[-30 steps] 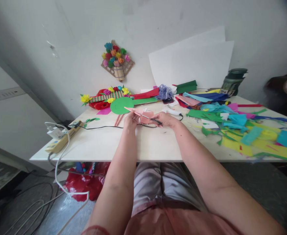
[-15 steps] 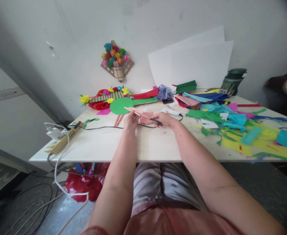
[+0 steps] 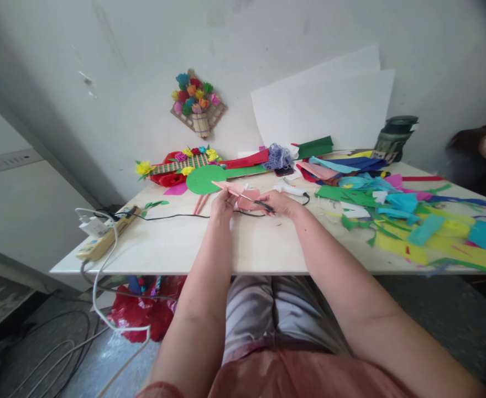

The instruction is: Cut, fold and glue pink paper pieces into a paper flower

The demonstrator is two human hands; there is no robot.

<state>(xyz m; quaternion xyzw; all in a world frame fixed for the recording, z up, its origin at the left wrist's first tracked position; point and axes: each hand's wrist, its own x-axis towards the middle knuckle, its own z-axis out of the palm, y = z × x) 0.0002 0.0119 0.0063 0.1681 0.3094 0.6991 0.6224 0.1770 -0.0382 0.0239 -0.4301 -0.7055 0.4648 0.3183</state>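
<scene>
A power strip [image 3: 104, 239] lies at the table's [image 3: 184, 249] left edge, coloured paper scraps [image 3: 396, 213] heaped right.

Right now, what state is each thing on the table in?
Left hand: gripping the pink paper.
Right hand: closed on the scissors, blades at the paper.
Glue gun: lying flat, cord attached.
Power strip: plugs inserted.
Coloured scraps: scattered loose.

Soft, even daylight — faint shadows, no glare, wide-angle bending and dark, blurred corners.
</scene>
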